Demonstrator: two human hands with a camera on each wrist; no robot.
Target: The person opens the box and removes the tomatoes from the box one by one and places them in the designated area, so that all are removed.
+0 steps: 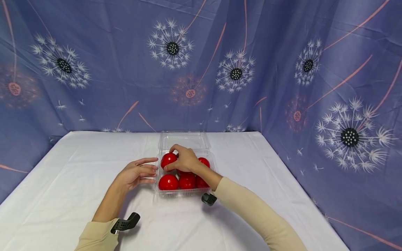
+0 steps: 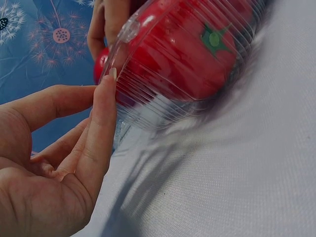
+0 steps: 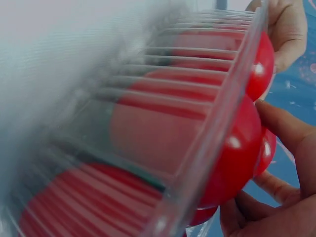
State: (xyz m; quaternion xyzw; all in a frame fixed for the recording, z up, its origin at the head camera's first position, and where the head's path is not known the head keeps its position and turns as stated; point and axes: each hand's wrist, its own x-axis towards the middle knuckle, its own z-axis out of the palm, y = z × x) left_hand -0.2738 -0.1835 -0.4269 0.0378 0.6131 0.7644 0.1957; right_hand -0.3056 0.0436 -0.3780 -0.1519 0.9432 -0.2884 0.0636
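A clear plastic clamshell box (image 1: 182,192) holds several red tomatoes (image 1: 168,182) in two rows, its lid (image 1: 185,140) folded back away from me. My right hand (image 1: 187,160) reaches over the box and grips the tomato (image 1: 168,159) in the back left spot, thumb on the near side and fingers on the far side. At the box's left side, my left hand (image 1: 137,173) rests its extended fingertips against the rim. The left wrist view shows a tomato with a green star-shaped top (image 2: 214,39) through the ribbed wall.
A white cloth (image 1: 103,150) covers the table under the box. Behind and to the right hangs a blue curtain (image 1: 125,83) with dandelion prints. Black wrist cameras (image 1: 125,223) sit on both forearms.
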